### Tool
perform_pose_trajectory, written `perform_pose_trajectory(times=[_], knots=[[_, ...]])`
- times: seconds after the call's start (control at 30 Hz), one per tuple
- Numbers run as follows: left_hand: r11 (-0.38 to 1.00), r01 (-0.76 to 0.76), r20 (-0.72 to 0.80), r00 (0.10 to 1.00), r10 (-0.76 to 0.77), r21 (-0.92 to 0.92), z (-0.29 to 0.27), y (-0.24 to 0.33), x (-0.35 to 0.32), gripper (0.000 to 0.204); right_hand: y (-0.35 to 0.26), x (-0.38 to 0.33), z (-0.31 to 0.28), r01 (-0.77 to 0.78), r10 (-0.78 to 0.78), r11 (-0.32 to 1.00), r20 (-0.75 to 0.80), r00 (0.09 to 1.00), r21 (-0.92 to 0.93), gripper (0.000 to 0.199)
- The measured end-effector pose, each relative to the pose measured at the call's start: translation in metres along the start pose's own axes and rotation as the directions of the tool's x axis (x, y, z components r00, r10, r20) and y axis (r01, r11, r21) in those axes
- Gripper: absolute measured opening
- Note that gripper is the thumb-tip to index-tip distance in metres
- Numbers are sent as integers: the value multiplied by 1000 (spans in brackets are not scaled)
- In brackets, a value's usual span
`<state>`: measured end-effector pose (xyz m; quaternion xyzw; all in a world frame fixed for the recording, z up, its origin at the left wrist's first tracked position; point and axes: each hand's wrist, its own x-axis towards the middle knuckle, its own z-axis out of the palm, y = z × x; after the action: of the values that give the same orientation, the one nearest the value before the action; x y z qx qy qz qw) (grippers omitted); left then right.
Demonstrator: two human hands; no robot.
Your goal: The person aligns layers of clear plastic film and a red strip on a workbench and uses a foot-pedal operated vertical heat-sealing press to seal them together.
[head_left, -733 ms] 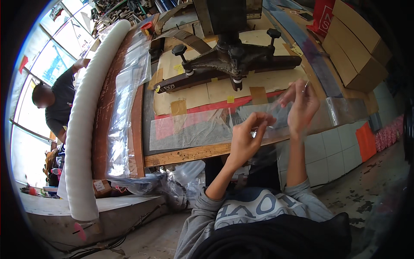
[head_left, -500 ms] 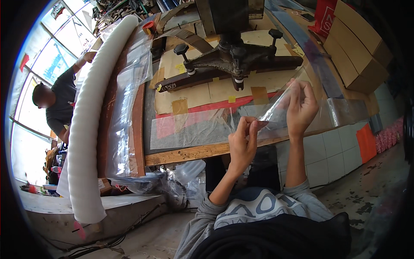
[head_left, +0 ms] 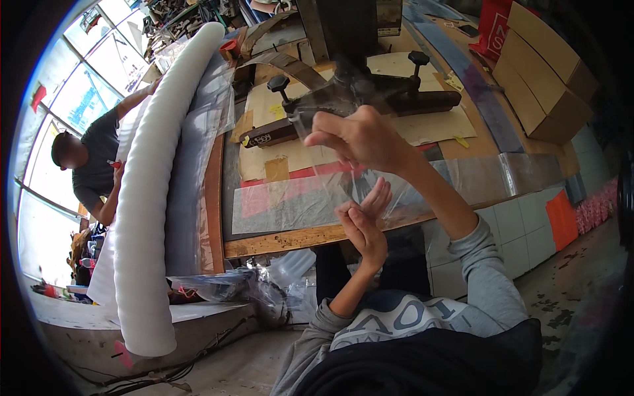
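A clear, shiny plastic sheet (head_left: 325,166) stretches between my hands above the near side of the workbench. My right hand (head_left: 360,135) is raised in front of the black metal press head (head_left: 356,86), its fingers curled closed on the upper part of the sheet. Lower down, my left hand (head_left: 364,231) pinches the sheet's lower end between thumb and forefinger while its other fingers stick out. Much of the sheet's outline is hard to see against the bench. Below it, a translucent strip (head_left: 264,210) lies along the bench's wooden front edge (head_left: 284,244).
A long white foam roll (head_left: 142,211) stands along the left, beside clear plastic sheeting (head_left: 191,191). Beyond it, another person (head_left: 99,165) works with a red object in one hand. An open cardboard box (head_left: 538,86) and a red bag (head_left: 492,30) sit at right.
My right hand has swung left and turned over, bringing the plastic sheet in front of the press. My left hand has shifted slightly left and down. The foam roll has moved right.
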<state>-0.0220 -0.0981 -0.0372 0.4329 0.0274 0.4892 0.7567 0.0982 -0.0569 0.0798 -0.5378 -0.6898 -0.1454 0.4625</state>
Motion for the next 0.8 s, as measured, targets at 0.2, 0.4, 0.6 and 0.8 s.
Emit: perform_pose_trajectory(times=[0.2,0.4,0.6,0.8], knots=[[990,127,-14,992,-127,64,-4,13,1,16,14,-12,8,-125,154,979,178,972,-163,30],[704,373,-7,886,-463,605,-28,34,8,23,-33,-83,-36,-575,703,596,17,711,-561,28],[639,43,187,939,-288,768,-14,29,32,36,-67,-102,-44,-724,872,381,-38,489,-575,26],[555,347,-13,856,-516,756,-11,33,47,74,-62,-109,-52,-974,974,224,34,225,19,31]])
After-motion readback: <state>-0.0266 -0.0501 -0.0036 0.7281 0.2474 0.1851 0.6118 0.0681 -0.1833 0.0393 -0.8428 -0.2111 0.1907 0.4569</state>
